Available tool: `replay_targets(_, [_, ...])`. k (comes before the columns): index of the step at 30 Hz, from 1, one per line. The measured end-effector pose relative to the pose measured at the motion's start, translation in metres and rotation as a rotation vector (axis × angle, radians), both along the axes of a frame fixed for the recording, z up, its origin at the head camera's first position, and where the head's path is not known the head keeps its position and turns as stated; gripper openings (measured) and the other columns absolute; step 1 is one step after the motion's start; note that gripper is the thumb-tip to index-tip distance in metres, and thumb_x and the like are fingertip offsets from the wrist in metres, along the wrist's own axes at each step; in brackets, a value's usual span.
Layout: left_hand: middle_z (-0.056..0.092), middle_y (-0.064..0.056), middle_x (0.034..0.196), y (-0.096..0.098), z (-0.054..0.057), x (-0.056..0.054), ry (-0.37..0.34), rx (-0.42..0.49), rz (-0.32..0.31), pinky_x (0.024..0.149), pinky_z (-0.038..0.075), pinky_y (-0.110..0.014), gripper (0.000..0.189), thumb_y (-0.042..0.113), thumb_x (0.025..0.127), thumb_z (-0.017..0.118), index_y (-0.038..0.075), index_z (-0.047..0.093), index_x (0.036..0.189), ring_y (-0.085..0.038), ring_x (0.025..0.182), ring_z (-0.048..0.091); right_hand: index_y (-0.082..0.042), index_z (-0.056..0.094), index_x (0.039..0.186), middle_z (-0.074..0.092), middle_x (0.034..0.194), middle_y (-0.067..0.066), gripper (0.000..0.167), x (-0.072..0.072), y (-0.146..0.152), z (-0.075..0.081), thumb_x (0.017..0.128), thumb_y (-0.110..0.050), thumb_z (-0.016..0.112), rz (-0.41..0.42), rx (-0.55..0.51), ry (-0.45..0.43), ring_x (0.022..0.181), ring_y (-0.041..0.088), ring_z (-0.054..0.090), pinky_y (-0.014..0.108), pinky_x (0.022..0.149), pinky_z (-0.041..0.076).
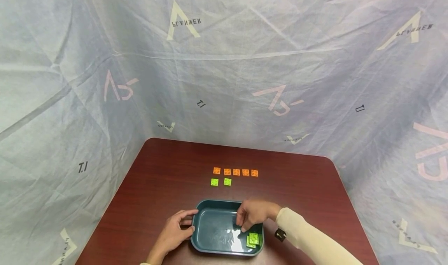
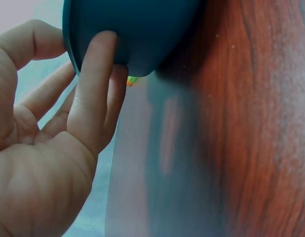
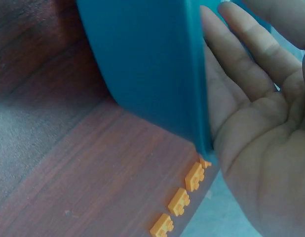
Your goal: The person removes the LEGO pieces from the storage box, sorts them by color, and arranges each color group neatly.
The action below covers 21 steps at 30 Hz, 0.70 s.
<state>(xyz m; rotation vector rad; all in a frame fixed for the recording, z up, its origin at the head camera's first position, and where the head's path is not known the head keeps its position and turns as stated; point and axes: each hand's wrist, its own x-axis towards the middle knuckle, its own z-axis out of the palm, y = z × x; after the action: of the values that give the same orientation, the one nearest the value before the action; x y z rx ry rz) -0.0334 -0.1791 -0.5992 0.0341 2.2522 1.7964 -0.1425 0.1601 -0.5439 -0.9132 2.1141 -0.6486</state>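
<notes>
A dark teal rectangular tray (image 1: 199,246) sits near the table's front edge. My left hand (image 1: 174,232) holds its left side, with thumb and forefinger at the rim and other fingers against the outer wall (image 2: 137,34). From the right, my right hand (image 1: 253,214) reaches over the rim into the tray, fingers lowered and a gap between thumb and fingers. In the right wrist view, the fingers (image 3: 236,59) are loosely bent behind the tray wall (image 3: 147,64), and no brick shows among them. Two green bricks (image 1: 253,239) overlap in the tray's front right corner.
Beyond the tray, several orange bricks (image 1: 236,172) stand in a row, with two green bricks (image 1: 221,182) in front of them. A dark band with a small device (image 1: 280,234) is on the right wrist. Grey printed cloth (image 1: 224,82) surrounds the brown table (image 1: 168,171).
</notes>
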Motion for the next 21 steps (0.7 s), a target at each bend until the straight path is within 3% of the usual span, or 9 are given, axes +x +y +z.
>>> replay_targets(10, [0.062, -0.021, 0.140, 0.001, 0.000, 0.000, 0.009, 0.010, -0.001, 0.070, 0.065, -0.032, 0.050, 0.004, 0.094, 0.074, 0.013, 0.067, 0.143, -0.038, 0.117, 0.068, -0.021, 0.082, 0.089, 0.076, 0.082, -0.018, 0.013, 0.007, -0.008, -0.001, 0.082, -0.015, 0.091, 0.107, 0.157, 0.061, 0.077, -0.007, 0.067, 0.017, 0.072, 0.055])
replay_targets(21, [0.062, -0.020, 0.141, 0.001, 0.001, -0.001, 0.008, 0.012, 0.002, 0.071, 0.065, -0.031, 0.051, 0.003, 0.093, 0.074, 0.012, 0.067, 0.143, -0.036, 0.117, 0.068, -0.025, 0.083, 0.080, 0.069, 0.071, -0.026, 0.013, 0.015, -0.012, -0.007, 0.078, -0.017, 0.093, 0.217, 0.215, 0.115, 0.070, -0.008, 0.060, 0.013, 0.064, 0.051])
